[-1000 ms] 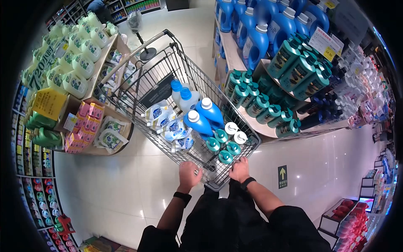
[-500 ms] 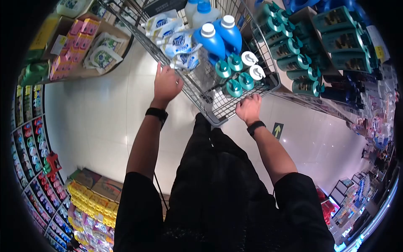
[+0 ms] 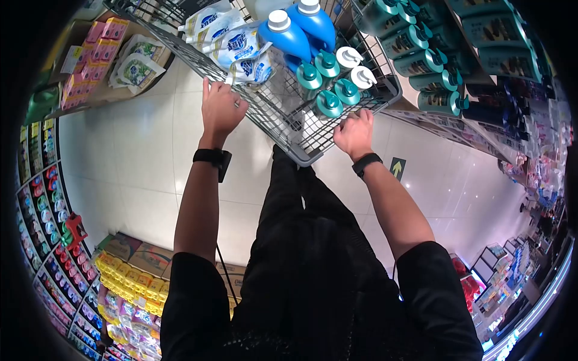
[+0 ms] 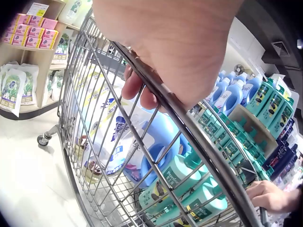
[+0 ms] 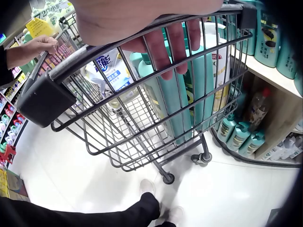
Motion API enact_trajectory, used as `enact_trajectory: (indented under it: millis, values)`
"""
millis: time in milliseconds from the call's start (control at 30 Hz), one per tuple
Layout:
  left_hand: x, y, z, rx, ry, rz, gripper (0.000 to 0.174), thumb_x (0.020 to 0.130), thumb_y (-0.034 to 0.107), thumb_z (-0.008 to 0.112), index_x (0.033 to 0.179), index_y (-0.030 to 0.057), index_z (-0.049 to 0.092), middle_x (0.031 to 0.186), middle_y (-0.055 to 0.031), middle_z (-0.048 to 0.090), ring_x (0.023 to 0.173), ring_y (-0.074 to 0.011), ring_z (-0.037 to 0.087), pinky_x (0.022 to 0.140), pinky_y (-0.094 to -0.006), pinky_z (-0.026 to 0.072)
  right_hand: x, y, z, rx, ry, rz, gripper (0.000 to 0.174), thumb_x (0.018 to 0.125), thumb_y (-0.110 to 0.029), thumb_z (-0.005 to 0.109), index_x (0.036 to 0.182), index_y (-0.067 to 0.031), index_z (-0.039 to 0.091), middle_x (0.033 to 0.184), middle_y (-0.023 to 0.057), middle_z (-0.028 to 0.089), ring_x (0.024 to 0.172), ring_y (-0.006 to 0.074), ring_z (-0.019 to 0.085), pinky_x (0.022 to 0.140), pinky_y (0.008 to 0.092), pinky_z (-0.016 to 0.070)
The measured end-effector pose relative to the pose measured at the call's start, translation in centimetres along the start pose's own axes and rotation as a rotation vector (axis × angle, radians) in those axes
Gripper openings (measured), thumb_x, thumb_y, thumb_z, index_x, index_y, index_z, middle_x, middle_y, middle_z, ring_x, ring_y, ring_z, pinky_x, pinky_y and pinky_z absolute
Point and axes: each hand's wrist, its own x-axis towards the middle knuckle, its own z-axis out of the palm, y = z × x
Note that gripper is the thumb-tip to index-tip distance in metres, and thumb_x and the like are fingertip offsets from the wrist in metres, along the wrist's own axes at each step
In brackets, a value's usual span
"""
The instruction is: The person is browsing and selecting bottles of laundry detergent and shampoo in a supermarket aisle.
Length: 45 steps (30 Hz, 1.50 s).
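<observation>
A wire shopping cart (image 3: 301,154) stands at the top of the head view. My left hand (image 3: 223,110) grips its left side rail; in the left wrist view the left hand (image 4: 165,52) has its fingers curled over the bar. At the front rail, my right hand (image 3: 355,135) holds on, and the right wrist view shows the right hand's fingers (image 5: 161,52) hooked over it into the basket. Inside are white refill pouches (image 3: 235,43), blue bottles (image 3: 288,37) with white caps, teal pump bottles (image 3: 330,104) and white-pump bottles (image 3: 362,77).
Teal bottles (image 3: 421,69) fill a shelf close to the cart's right. A display with pink boxes (image 3: 90,66) and green-white pouches (image 3: 137,67) is at the left. Yellow packs (image 3: 129,283) lie low behind on the left. Cart wheels (image 5: 201,158) rest on the floor.
The head view has tilted down, so the cart sits higher in the picture. My left hand has moved from beside the cart's front left onto its side rail. The right hand stays on the front rail.
</observation>
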Motion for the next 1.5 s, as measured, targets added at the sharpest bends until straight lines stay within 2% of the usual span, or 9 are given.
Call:
enact_trajectory:
  millis: [333,500,533,767,933,967,1167,1300,1500]
  values:
    - [-5.8,3.4,-0.1,0.005,0.121,-0.089,0.014,0.073,0.015,0.066,0.062,0.0053,0.067,0.073,-0.0070,0.055,0.094,-0.0264,0.056,0.111,-0.0587,0.0287,-2.6,1.2,0.1,0.000,0.019,-0.129,0.023,0.068,-0.025,0.061,0.062,-0.0057,0.071,0.076,0.0089,0.066,0.093,0.0267,0.056,0.102,0.0412,0.0332]
    - [-9.4,5.0,-0.2,0.001,0.148,-0.138,0.012,0.068,0.015,0.075,0.062,0.0105,0.066,0.075,-0.0051,0.056,0.095,-0.0248,0.057,0.111,-0.0579,0.0291,-3.8,1.9,0.3,0.009,0.048,-0.211,0.023,0.067,-0.025,0.063,0.061,-0.0045,0.070,0.077,0.0091,0.066,0.095,0.0269,0.055,0.102,0.0424,0.0340]
    - [-10.1,5.5,-0.3,0.014,0.119,-0.171,0.015,0.063,0.019,0.078,0.063,0.0084,0.068,0.079,-0.0073,0.057,0.098,-0.0273,0.056,0.112,-0.0557,0.0294,-4.0,2.0,0.2,-0.008,0.011,-0.212,0.023,0.067,-0.026,0.063,0.063,-0.0049,0.071,0.079,0.0102,0.066,0.097,0.0281,0.055,0.103,0.0433,0.0336]
    - [-14.7,8.5,-1.1,0.013,0.158,-0.316,0.015,0.073,0.020,0.068,0.065,0.0080,0.069,0.076,-0.0080,0.059,0.096,-0.0263,0.057,0.115,-0.0546,0.0252,-5.0,2.5,-0.3,0.045,0.028,-0.359,0.022,0.066,-0.025,0.062,0.063,-0.0052,0.071,0.078,0.0116,0.065,0.096,0.0306,0.055,0.104,0.0466,0.0335]
    - [-18.3,9.0,-1.3,-0.009,0.059,-0.388,0.023,0.078,0.031,0.071,0.074,0.0086,0.071,0.083,-0.0090,0.060,0.104,-0.0271,0.055,0.115,-0.0569,0.0221,-4.0,2.6,0.4,0.103,0.119,-0.518,0.017,0.062,-0.023,0.061,0.059,-0.0070,0.068,0.074,0.0095,0.063,0.093,0.0295,0.055,0.100,0.0469,0.0354]
    - [-19.0,9.0,-1.8,-0.050,0.111,-0.366,0.024,0.077,0.034,0.073,0.077,0.0093,0.071,0.083,-0.0078,0.059,0.104,-0.0264,0.055,0.114,-0.0571,0.0218,-3.7,2.5,0.5,0.093,0.118,-0.541,0.017,0.062,-0.022,0.061,0.059,-0.0072,0.068,0.074,0.0095,0.063,0.093,0.0295,0.055,0.100,0.0466,0.0353]
    - [-21.7,8.9,-4.2,-0.086,0.176,-0.387,0.033,0.076,0.043,0.074,0.082,0.0114,0.071,0.085,-0.0052,0.057,0.102,-0.0239,0.055,0.114,-0.0557,0.0228,-1.7,-0.3,-0.8,0.020,0.073,-0.594,0.016,0.063,-0.019,0.061,0.065,-0.0068,0.072,0.081,0.0114,0.065,0.099,0.0315,0.055,0.113,0.0486,0.0280]
    - [-22.9,8.3,-4.4,-0.015,0.212,-0.412,0.036,0.077,0.047,0.073,0.081,0.0120,0.070,0.085,-0.0051,0.056,0.100,-0.0237,0.055,0.112,-0.0542,0.0250,0.0,-2.0,-0.4,0.001,0.039,-0.665,0.017,0.064,-0.017,0.061,0.068,-0.0045,0.071,0.088,0.0123,0.067,0.108,0.0303,0.055,0.114,0.0488,0.0271]
    - [-25.5,5.4,-5.0,-0.063,0.266,-0.476,0.037,0.077,0.050,0.072,0.078,0.0131,0.068,0.085,-0.0026,0.054,0.099,-0.0219,0.052,0.110,-0.0541,0.0256,2.6,-6.4,0.2,-0.047,0.025,-0.794,0.017,0.065,-0.019,0.060,0.069,-0.0073,0.072,0.087,0.0090,0.068,0.105,0.0293,0.056,0.113,0.0484,0.0280]
